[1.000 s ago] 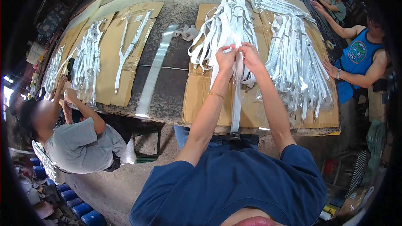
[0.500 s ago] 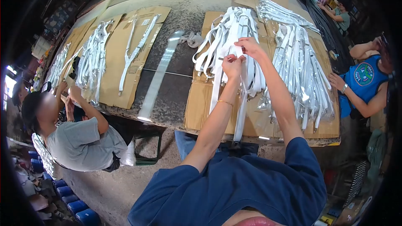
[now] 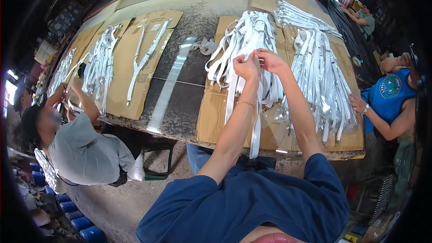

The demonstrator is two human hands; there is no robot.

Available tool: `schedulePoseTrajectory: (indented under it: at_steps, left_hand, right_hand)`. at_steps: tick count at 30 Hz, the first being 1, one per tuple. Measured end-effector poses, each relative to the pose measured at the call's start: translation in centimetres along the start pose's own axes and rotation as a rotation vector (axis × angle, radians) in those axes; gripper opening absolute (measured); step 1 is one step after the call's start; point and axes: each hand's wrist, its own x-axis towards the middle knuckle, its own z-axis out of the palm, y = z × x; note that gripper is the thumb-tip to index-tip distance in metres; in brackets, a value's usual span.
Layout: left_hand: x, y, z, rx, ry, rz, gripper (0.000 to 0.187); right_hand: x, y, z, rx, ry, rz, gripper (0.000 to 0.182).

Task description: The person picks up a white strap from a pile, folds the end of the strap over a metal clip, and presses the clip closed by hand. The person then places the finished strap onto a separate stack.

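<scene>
My left hand point(image 3: 247, 68) and my right hand point(image 3: 271, 60) are close together over a pile of white straps point(image 3: 256, 31) on a cardboard sheet point(image 3: 209, 118). Both hands have their fingers closed on a white strap point(image 3: 256, 135), which hangs down between my forearms past the table's front edge. The exact spot where the fingertips pinch is too small to make out. Right of my hands lies a second pile of straps in clear plastic point(image 3: 315, 72).
A clear strip point(image 3: 172, 85) and a crumpled whitish bag point(image 3: 207, 46) lie on the dark table. Further left, cardboard point(image 3: 118, 87) bears more straps. One person in grey point(image 3: 90, 153) sits at the left; another in blue point(image 3: 390, 94) is at the right edge.
My hands have come closer together, the left one turning slightly and shifting left. The person in grey has raised a hand; the person in blue has moved slightly down in view.
</scene>
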Motion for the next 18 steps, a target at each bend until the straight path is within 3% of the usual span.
schedulePoseTrajectory:
  at_steps: [6, 8, 9, 11, 12, 14, 15, 17, 18]
  left_hand:
    - [0.6, 1.0, -1.7, 0.01, -0.2, 0.081, 0.025]
    - [0.4, 3.2, -4.3, 0.356, -0.269, 0.586, 0.028]
    - [0.5, 5.2, -6.0, 0.418, -0.346, 0.519, 0.03]
    - [5.4, 3.2, -7.3, 0.597, -0.3, 0.968, 0.04]
    - [7.7, 2.2, -7.4, 0.6, -0.304, 0.97, 0.04]
    - [11.5, 1.5, -6.8, 0.642, -1.01, 0.571, 0.05]
    - [11.9, 2.4, -6.0, 0.476, -1.18, 0.354, 0.045]
    - [12.5, 4.0, -4.4, 0.533, -1.276, 0.157, 0.038]
    - [11.9, 5.3, -4.0, 0.538, -1.285, 0.166, 0.027]
  right_hand:
    - [-0.2, 0.4, -0.8, -0.066, -0.05, -0.143, 0.032]
    - [-0.3, 0.2, -1.0, -0.052, -0.038, -0.162, 0.028]
    - [0.0, 0.3, -1.5, -0.051, -0.034, -0.169, 0.028]
    - [0.6, 1.1, -2.3, -0.02, -0.082, -0.189, 0.028]
    - [0.1, 1.0, -2.2, -0.029, -0.079, -0.197, 0.027]
    - [-0.3, 1.1, -2.0, -0.054, -0.089, -0.191, 0.027]
    - [-0.5, 0.8, -1.9, -0.084, -0.094, -0.188, 0.027]
    - [-0.9, 0.2, -1.8, -0.102, -0.141, -0.21, 0.031]
    - [-1.1, 0.1, -1.8, -0.116, -0.191, -0.212, 0.034]
